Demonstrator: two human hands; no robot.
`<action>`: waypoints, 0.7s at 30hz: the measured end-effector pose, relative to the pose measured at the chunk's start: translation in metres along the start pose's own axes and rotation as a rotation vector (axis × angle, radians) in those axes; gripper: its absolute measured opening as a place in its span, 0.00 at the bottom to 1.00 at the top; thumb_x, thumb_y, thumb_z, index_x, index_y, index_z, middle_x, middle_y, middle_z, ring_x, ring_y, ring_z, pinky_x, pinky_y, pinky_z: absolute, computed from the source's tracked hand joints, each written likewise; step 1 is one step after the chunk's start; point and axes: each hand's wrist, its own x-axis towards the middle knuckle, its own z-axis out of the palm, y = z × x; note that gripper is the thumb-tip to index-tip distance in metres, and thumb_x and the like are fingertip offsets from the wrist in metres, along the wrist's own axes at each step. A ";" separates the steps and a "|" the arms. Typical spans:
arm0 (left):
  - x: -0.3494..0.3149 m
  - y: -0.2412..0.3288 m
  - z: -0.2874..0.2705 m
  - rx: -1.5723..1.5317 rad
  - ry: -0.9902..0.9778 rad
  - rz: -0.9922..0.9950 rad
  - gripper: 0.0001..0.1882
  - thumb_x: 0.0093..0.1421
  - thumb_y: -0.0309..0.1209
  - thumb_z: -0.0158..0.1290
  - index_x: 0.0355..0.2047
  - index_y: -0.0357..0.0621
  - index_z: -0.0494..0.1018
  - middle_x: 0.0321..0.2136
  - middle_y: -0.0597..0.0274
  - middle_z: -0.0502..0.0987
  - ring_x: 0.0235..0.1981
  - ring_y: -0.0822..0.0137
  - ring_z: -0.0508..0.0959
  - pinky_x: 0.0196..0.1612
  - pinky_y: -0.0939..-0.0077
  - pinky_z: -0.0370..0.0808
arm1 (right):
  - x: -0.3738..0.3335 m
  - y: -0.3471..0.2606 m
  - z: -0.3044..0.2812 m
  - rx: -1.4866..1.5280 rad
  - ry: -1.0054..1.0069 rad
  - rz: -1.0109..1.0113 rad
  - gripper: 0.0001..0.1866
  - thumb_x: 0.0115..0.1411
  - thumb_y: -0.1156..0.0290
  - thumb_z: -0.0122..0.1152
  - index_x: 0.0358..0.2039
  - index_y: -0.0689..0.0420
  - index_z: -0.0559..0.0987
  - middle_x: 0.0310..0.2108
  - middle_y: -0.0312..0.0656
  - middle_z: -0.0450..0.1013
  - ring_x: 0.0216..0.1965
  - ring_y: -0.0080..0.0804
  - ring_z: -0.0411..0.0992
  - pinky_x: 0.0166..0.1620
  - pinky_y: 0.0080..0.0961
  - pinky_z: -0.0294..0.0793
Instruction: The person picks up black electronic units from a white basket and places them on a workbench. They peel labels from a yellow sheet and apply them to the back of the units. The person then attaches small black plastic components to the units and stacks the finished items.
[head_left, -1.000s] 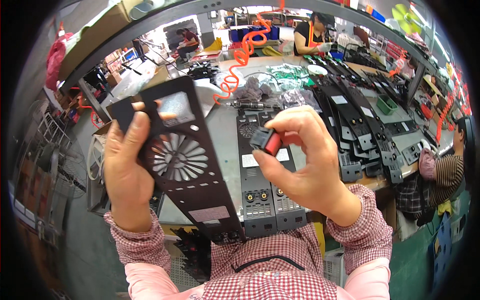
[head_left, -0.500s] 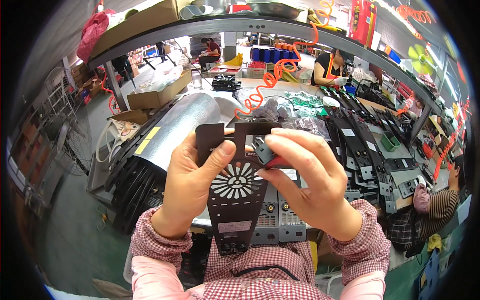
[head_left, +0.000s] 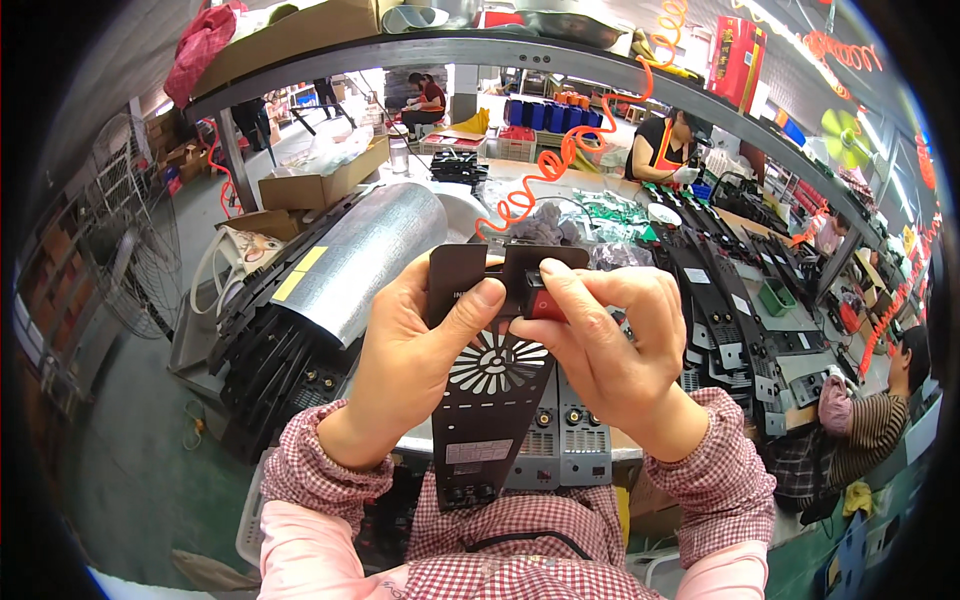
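Observation:
My left hand (head_left: 405, 350) grips a long black metal housing panel (head_left: 480, 425) by its upper edge, thumb on the front. The panel stands up toward me, with a round fan-shaped vent (head_left: 498, 362) and a rectangular notch at its top. In my right hand (head_left: 630, 350) a red and black rocker switch (head_left: 543, 302) is pinched between thumb and fingers. The switch is at the panel's upper right, by the switch opening, which fingers and switch cover. I cannot tell whether it sits inside the opening.
Behind the panel lie finished-looking grey end plates (head_left: 585, 445). A silver sheet roll (head_left: 365, 255) rests on stacked black panels (head_left: 265, 380) at left. An orange coiled hose (head_left: 570, 150) hangs ahead, under a metal shelf beam (head_left: 450, 50). Co-workers (head_left: 662, 145) sit farther off; many panels (head_left: 700, 280) line the right.
My right hand has turned the switch so its red face shows toward me and brought it against the panel's top. The panel appears slightly farther right in view.

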 end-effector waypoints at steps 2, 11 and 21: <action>0.001 0.000 -0.001 0.000 -0.011 -0.004 0.15 0.67 0.31 0.56 0.49 0.33 0.72 0.38 0.61 0.80 0.36 0.77 0.79 0.40 0.82 0.77 | -0.003 0.002 0.001 0.069 -0.017 0.047 0.23 0.45 0.65 0.76 0.42 0.60 0.82 0.31 0.36 0.73 0.28 0.29 0.72 0.29 0.28 0.70; 0.003 0.000 -0.003 0.026 -0.006 -0.014 0.15 0.66 0.31 0.57 0.48 0.32 0.72 0.38 0.61 0.80 0.36 0.76 0.79 0.40 0.81 0.77 | 0.009 0.009 -0.005 0.045 -0.154 -0.040 0.24 0.45 0.66 0.75 0.42 0.62 0.81 0.27 0.36 0.69 0.25 0.31 0.70 0.27 0.28 0.69; 0.003 -0.005 0.005 -0.005 -0.049 0.030 0.10 0.65 0.29 0.57 0.42 0.36 0.72 0.33 0.69 0.75 0.33 0.81 0.73 0.36 0.84 0.72 | -0.003 0.019 -0.001 -0.089 -0.054 -0.142 0.25 0.43 0.64 0.77 0.44 0.58 0.84 0.34 0.34 0.73 0.31 0.28 0.71 0.32 0.26 0.69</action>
